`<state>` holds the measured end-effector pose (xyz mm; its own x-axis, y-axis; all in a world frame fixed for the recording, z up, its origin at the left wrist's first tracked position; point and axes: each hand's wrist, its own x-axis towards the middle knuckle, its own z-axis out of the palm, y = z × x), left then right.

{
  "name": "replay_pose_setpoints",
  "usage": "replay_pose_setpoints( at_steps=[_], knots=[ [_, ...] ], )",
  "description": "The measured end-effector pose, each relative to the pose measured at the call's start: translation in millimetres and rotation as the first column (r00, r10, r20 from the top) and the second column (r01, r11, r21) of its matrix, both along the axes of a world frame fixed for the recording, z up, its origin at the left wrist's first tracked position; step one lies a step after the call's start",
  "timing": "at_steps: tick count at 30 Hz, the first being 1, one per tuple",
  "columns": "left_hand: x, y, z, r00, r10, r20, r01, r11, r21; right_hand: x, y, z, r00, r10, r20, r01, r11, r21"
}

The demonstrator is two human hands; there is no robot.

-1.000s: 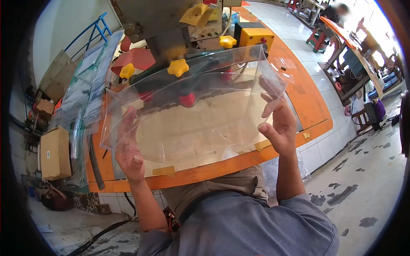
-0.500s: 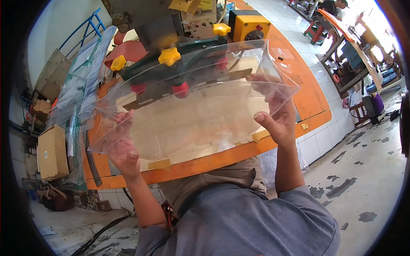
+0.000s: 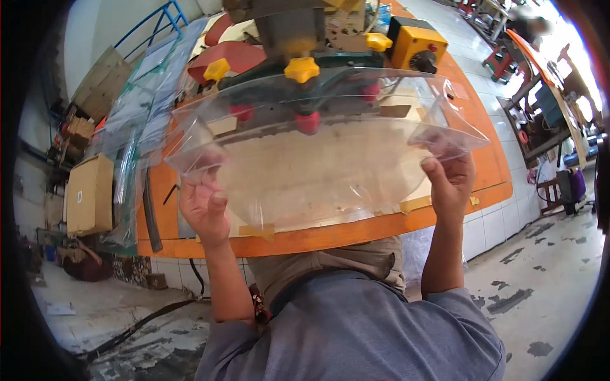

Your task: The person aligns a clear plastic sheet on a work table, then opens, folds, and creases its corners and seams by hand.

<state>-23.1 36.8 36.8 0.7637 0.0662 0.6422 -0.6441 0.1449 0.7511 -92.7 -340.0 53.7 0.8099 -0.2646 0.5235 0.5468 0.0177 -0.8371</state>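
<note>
A clear, flexible plastic sheet (image 3: 318,159), creased and folded near its ends, is stretched between my hands over the orange work table (image 3: 305,240). My left hand (image 3: 206,206) grips its left end, with the fingers seen blurred through the plastic. At the right end, my right hand (image 3: 450,174) has its thumb up and fingers behind the sheet, closed on it. The sheet's middle sags toward me. Just beyond its far edge stands a dark green press head with yellow star knobs (image 3: 301,70) and red fittings (image 3: 307,122), partly seen through the plastic.
A yellow control box (image 3: 419,47) sits at the table's back right. Clear plastic sheets (image 3: 149,82) are piled on the left, above a cardboard box (image 3: 90,193). A dark strip (image 3: 152,216) lies on the table's left side. Another person (image 3: 530,25) is at a far table.
The view has shifted, so the table and press appear further right. Both hands still hold the sheet; its left end has come up and its near edge now bows downward.
</note>
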Motion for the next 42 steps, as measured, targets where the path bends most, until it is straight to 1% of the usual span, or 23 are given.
replay_pose_setpoints(
  at_steps=[1, 2, 4, 7, 9, 11, 13, 15, 16, 18, 19, 21, 23, 25, 26, 28, 30, 31, 33, 34, 36, 38, 42],
  knots=[
    [1, -1, 2, 1.000, -0.030, 0.006, 0.030, 0.999, -0.016, 0, -1, -1, 1.000, 0.002, 0.009, -0.002, 1.000, 0.011],
    [1, -1, 4, 1.000, -0.021, 0.005, 0.021, 1.000, -0.015, 0, -1, -1, 1.000, 0.000, 0.019, 0.000, 1.000, 0.021],
    [1, -2, 7, 0.998, -0.046, 0.038, 0.044, 0.998, 0.041, 1, 1, 3, 0.999, -0.001, 0.037, 0.001, 1.000, -0.007],
    [1, -6, 10, 0.999, -0.022, 0.025, 0.022, 1.000, 0.011, 3, 1, 3, 0.998, -0.037, 0.052, 0.037, 0.999, 0.006],
    [4, -4, 10, 0.998, -0.043, 0.036, 0.042, 0.999, 0.031, 6, -3, 0, 0.993, -0.065, 0.101, 0.066, 0.998, -0.009],
    [5, -4, 10, 0.997, -0.066, 0.048, 0.064, 0.997, 0.049, 6, 1, 8, 0.992, -0.080, 0.100, 0.082, 0.997, -0.012],
    [6, -7, 10, 0.998, -0.035, 0.052, 0.031, 0.996, 0.083, 7, 0, 9, 0.990, -0.099, 0.099, 0.101, 0.995, -0.015],
    [6, -9, 11, 0.999, -0.047, 0.028, 0.045, 0.997, 0.066, 7, -5, 3, 0.994, -0.097, 0.044, 0.098, 0.995, -0.020],
    [5, -9, 11, 0.998, -0.055, 0.002, 0.055, 0.997, 0.050, 7, -4, 4, 0.995, -0.095, 0.044, 0.096, 0.995, -0.019],
    [6, -7, 12, 0.999, -0.051, 0.005, 0.051, 0.996, 0.069, 6, 0, 8, 0.993, -0.118, 0.023, 0.118, 0.993, 0.009],
    [6, -7, 13, 0.999, -0.051, 0.010, 0.050, 0.995, 0.088, 7, 0, 8, 0.993, -0.116, 0.022, 0.115, 0.993, 0.009],
    [5, -5, 13, 0.998, -0.058, -0.008, 0.058, 0.995, 0.086, 10, -1, 7, 0.984, -0.155, 0.083, 0.159, 0.987, -0.038],
    [4, -6, 14, 0.996, -0.082, -0.026, 0.083, 0.993, 0.078, 9, -1, 9, 0.980, -0.182, 0.077, 0.186, 0.981, -0.053],
    [2, -7, 16, 0.999, -0.029, -0.036, 0.032, 0.995, 0.091, 7, -1, 10, 0.972, -0.227, 0.068, 0.232, 0.970, -0.075],
    [2, -7, 16, 0.998, -0.053, -0.037, 0.056, 0.995, 0.082, 7, -2, 8, 0.962, -0.264, 0.070, 0.271, 0.955, -0.119],
    [2, -4, 14, 1.000, -0.011, -0.010, 0.012, 0.993, 0.120, 6, 1, 11, 0.930, -0.352, 0.106, 0.366, 0.914, -0.178],
    [3, -4, 11, 1.000, -0.010, 0.015, 0.008, 0.990, 0.139, 5, 3, 17, 0.883, -0.433, 0.179, 0.469, 0.830, -0.302],
    [2, -4, 13, 1.000, 0.007, 0.023, -0.011, 0.989, 0.149, 4, 3, 20, 0.879, -0.442, 0.180, 0.477, 0.825, -0.303],
    [1, -3, 14, 0.999, 0.027, 0.031, -0.032, 0.986, 0.161, 4, 5, 23, 0.829, -0.499, 0.251, 0.559, 0.735, -0.384],
    [1, -2, 13, 0.998, 0.042, 0.053, -0.051, 0.984, 0.171, 4, 6, 25, 0.829, -0.499, 0.252, 0.559, 0.736, -0.382],
    [0, 0, 12, 0.995, 0.057, 0.076, -0.070, 0.981, 0.180, 4, 8, 27, 0.774, -0.547, 0.318, 0.632, 0.637, -0.442],
    [-2, 1, 11, 0.989, 0.108, 0.096, -0.126, 0.971, 0.202, 4, 9, 28, 0.762, -0.561, 0.323, 0.645, 0.618, -0.449],
    [-7, 3, 11, 0.985, 0.125, 0.116, -0.149, 0.960, 0.238, 5, 11, 27, 0.735, -0.595, 0.326, 0.673, 0.576, -0.464]
  ],
)
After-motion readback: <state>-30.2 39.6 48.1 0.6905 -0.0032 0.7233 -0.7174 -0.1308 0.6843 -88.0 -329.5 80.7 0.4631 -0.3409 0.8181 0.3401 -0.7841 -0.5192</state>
